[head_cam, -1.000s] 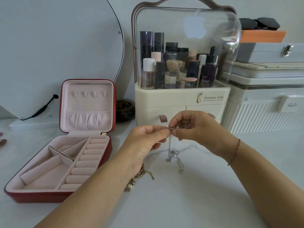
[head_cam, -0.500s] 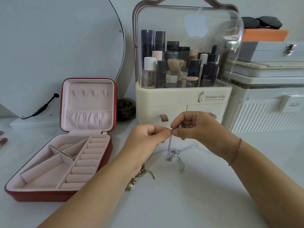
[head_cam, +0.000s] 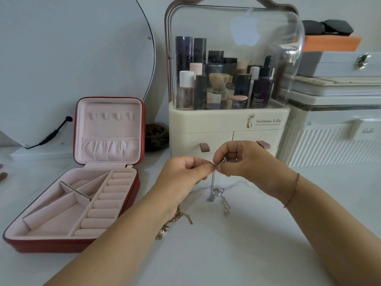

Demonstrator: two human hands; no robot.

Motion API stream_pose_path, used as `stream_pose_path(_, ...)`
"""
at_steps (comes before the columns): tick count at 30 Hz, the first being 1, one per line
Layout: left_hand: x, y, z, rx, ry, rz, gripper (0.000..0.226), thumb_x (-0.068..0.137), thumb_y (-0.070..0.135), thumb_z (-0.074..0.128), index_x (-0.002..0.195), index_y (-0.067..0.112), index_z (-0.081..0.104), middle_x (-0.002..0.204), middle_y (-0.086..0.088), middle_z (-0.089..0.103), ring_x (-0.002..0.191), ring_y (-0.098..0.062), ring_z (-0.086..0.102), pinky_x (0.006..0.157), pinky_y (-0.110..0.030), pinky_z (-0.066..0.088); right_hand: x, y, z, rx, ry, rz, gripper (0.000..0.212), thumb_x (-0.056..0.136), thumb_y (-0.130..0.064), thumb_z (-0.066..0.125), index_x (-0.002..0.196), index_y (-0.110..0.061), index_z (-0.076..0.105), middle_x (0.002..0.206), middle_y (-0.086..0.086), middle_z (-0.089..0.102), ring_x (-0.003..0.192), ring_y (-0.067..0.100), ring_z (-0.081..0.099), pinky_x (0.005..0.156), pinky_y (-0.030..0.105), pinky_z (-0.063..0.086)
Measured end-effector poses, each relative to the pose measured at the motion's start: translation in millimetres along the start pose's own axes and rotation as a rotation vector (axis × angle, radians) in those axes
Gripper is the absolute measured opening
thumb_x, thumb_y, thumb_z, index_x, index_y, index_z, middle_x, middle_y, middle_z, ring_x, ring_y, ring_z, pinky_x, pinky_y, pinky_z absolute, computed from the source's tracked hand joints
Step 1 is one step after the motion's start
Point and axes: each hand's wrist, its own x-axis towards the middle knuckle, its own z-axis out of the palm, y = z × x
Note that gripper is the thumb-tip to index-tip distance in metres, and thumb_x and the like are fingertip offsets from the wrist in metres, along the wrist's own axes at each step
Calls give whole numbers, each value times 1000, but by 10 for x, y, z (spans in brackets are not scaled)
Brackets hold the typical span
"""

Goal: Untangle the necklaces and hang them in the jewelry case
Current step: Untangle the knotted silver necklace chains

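Cream cosmetic organizer point(head_cam: 206, 129), far centre: I read "Serious Life" on front, right side; smaller line beneath illegible. Apple logo point(head_cam: 245, 27) on clear lid. Dark dropper bottle point(head_cam: 261, 89) inside: "YOUTH". Ribbed white case point(head_cam: 329, 145), far right: script tag, illegible.

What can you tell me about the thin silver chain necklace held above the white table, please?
The thin silver chain necklace looks like fine-linked metal. Its top is pinched between the left hand and right hand; strands hang straight down to a small tangle resting on the white table, a tail trailing towards the person.
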Motion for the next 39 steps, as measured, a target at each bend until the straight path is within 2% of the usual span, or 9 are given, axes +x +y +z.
stream_pose_path(3,12,-4,-5,-11,15,-9,7,78,24,73,73,19,74,69,3,65,69,-9,57,80,-26,47,7,16,-16,-43,-8,9,23,78,5,64,73,-17,68,73,9,60,72,21,49,74,33,38)
stream_pose_path(8,31,11,-26,-95,2,-11,9,83,19,69,75,17,73,68,3,66,70,-9,58,74,-20,48,5,-3,-71,8,-3,12,19,80,9,62,79,-9,66,65,0,60,59,7,52,64,15,45)
stream_pose_path(12,28,4,-19,-139,-64,-6,16,87,18,63,73,15,72,67,4,66,71,-9,58,76,-24,48,-8,-19,-77,169,-79,79,16,82,11,60,87,-4,62,74,9,61,61,11,54,60,18,49)
stream_pose_path(15,25,0,-17,-161,-81,6,15,87,18,63,77,15,73,70,3,67,72,-8,58,78,-24,48,-12,-26,-79,246,-154,147,15,84,8,59,93,-3,61,71,6,60,60,11,53,59,20,49)
stream_pose_path(17,23,-4,-16,-155,-77,20,12,86,19,64,78,16,73,72,2,67,73,-9,58,79,-25,48,-16,-20,-75,206,-178,168,13,85,2,61,97,-2,63,68,5,55,59,11,50,59,21,47)
stream_pose_path(20,22,-7,-15,-96,-47,56,10,86,22,65,80,18,72,75,0,66,73,-9,57,81,-25,47,-25,-25,-60,113,-149,164,9,85,-4,64,93,-3,65,63,3,50,55,10,45,57,18,43)
stream_pose_path(25,26,-14,-5,2,-33,97,10,87,25,65,81,21,71,79,-1,66,73,-6,58,84,-26,47,-22,-26,-47,86,-82,117,2,85,-2,64,86,-1,64,51,-5,48,50,9,39,51,17,37)
stream_pose_path(31,39,-32,1,-48,-78,36,13,88,20,63,80,15,72,71,4,67,74,-9,59,79,-25,48,-13,-7,-51,32,-75,65,7,83,3,64,79,-2,61,56,1,50,50,10,41,51,19,36)
stream_pose_path(39,39,-37,9,-53,-84,14,16,91,21,58,82,12,68,75,5,68,75,-7,60,80,-25,49,18,40,-92,-97,-21,29,3,81,0,67,79,-2,65,61,5,56,48,7,45,51,17,39)
